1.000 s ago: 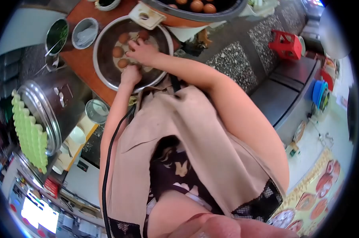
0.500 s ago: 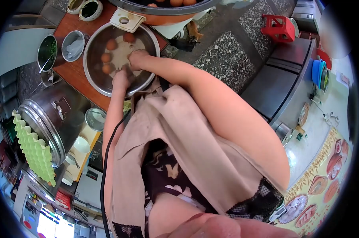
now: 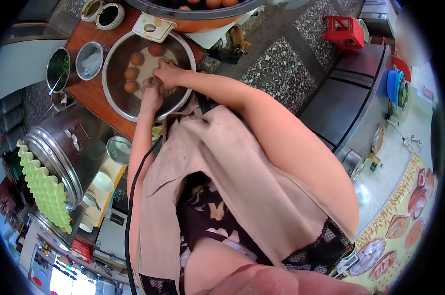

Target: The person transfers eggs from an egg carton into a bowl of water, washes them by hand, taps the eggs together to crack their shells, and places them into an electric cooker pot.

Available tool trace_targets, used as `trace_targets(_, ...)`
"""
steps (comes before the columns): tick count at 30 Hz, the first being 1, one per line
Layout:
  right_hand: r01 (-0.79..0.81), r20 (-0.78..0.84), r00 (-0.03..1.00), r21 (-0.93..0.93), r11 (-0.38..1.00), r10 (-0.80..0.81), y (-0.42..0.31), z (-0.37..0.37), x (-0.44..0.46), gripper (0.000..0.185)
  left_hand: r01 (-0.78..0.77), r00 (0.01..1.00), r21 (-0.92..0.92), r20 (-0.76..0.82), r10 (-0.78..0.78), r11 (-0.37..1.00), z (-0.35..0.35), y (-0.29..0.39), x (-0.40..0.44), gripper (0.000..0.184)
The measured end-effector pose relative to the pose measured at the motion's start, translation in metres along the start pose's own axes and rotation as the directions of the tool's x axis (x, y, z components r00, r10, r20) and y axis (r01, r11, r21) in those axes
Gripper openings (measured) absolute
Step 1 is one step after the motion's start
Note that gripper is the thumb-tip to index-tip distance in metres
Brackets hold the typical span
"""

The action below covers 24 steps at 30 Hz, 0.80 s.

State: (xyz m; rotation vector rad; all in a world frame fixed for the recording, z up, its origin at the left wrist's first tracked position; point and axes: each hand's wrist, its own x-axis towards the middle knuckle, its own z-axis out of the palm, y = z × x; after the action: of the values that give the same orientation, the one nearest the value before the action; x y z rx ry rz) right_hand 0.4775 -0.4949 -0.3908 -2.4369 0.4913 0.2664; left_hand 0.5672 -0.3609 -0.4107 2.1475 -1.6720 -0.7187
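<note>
A wide steel bowl (image 3: 185,51) holds cloudy liquid, and several brown eggs (image 3: 131,73) lie along its left and far sides. Both of my hands are inside the bowl, close together over the liquid. My left hand (image 3: 153,94) is at the near side with its fingers curled in; what they hold is hidden. My right hand (image 3: 167,73) comes in from the right, its fingers bent down against the left hand's fingertips. Whatever lies between the fingers is too small and covered to name.
An orange-sided pot (image 3: 207,23) with eggs overlaps the bowl's far edge. A white bowl (image 3: 89,61) and a pot of chopped greens (image 3: 59,69) stand left. A lidded steel pot (image 3: 72,142) bears a green egg tray (image 3: 43,187). A red stool (image 3: 343,32) stands far right.
My right hand has moved left, closer to my left hand. The left hand has shifted slightly up and right, and its fingers now show more. The view has shifted slightly.
</note>
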Motion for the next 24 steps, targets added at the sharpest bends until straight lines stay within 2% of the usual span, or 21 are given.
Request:
trace_targets(1, -0.001, -0.001, 1.000, 0.000, 1.000, 0.001, 0.000, -0.001, 0.000, 0.025, -0.001, 1.000, 0.000, 0.000, 0.001, 1.000, 0.005, 0.000, -0.003, 0.031)
trace_targets(3, -0.055, -0.009, 0.998, 0.187, 0.981, 0.058, 0.000, -0.007, 0.000, 0.033, 0.081, 0.989, 0.149, -0.135, -0.060, 0.986, 0.004, 0.014, -0.010, 0.038)
trace_targets(4, -0.055, -0.009, 0.998, 0.187, 0.981, 0.057, 0.000, -0.010, 0.001, 0.033, 0.081, 0.989, 0.149, -0.135, -0.061, 0.986, 0.002, 0.015, -0.010, 0.038)
trace_targets(6, -0.130, 0.075, 0.991, 0.252, 0.959, 0.115, -0.003, -0.022, 0.001, 0.033, 0.101, 0.995, 0.049, -0.005, -0.101, 0.994, -0.002, 0.015, -0.009, 0.043)
trace_targets(7, -0.129, 0.076, 0.991, 0.251, 0.959, 0.113, -0.005, -0.027, 0.000, 0.033, 0.103, 0.995, 0.048, -0.005, -0.103, 0.994, -0.003, 0.015, -0.009, 0.043)
trace_targets(9, -0.251, 0.138, 0.961, 0.081, 0.965, 0.239, -0.014, -0.039, -0.006, 0.033, 0.310, 0.949, 0.063, 0.045, -0.313, 0.949, -0.016, 0.025, -0.007, 0.039)
trace_targets(10, -0.248, 0.138, 0.962, 0.080, 0.965, 0.236, -0.015, -0.037, -0.005, 0.033, 0.313, 0.948, 0.063, 0.043, -0.316, 0.948, -0.023, 0.030, -0.006, 0.039)
trace_targets(12, -0.227, 0.073, 0.973, 0.083, 0.970, 0.221, -0.015, -0.032, -0.004, 0.031, 0.406, 0.894, 0.150, 0.138, -0.426, 0.901, -0.035, 0.038, -0.003, 0.032)
trace_targets(16, -0.155, 0.130, 0.981, 0.061, 0.986, 0.146, -0.007, -0.010, 0.002, 0.027, 0.436, 0.891, 0.129, 0.081, -0.448, 0.891, -0.034, 0.042, 0.000, 0.031)
trace_targets(18, 0.066, 0.021, 0.998, 0.046, 0.997, -0.067, 0.001, 0.005, 0.005, 0.023, 0.431, 0.898, 0.089, 0.058, -0.437, 0.898, -0.028, 0.034, 0.002, 0.029)
trace_targets(19, 0.091, 0.030, 0.995, 0.046, 0.995, -0.092, 0.001, 0.007, 0.006, 0.023, 0.452, 0.888, 0.089, 0.046, -0.457, 0.887, -0.024, 0.030, 0.001, 0.029)
trace_targets(21, 0.034, -0.030, 0.999, 0.068, 0.997, -0.032, -0.002, -0.001, -0.004, 0.022, 0.317, 0.948, 0.035, -0.011, -0.317, 0.948, -0.021, 0.028, -0.002, 0.030)
trace_targets(22, 0.048, -0.049, 0.998, 0.004, 0.999, -0.048, -0.003, -0.002, -0.007, 0.027, 0.289, 0.956, -0.058, -0.040, -0.292, 0.956, -0.022, 0.032, -0.002, 0.024)
trace_targets(23, 0.063, -0.043, 0.997, 0.004, 0.998, -0.062, -0.002, -0.003, -0.004, 0.027, 0.302, 0.951, -0.058, -0.046, -0.305, 0.951, -0.019, 0.032, -0.004, 0.024)
trace_targets(24, -0.018, 0.024, 1.000, 0.066, 0.998, 0.016, -0.001, -0.004, 0.000, 0.029, 0.204, 0.964, -0.015, -0.170, -0.203, 0.979, -0.017, 0.032, -0.006, 0.023)
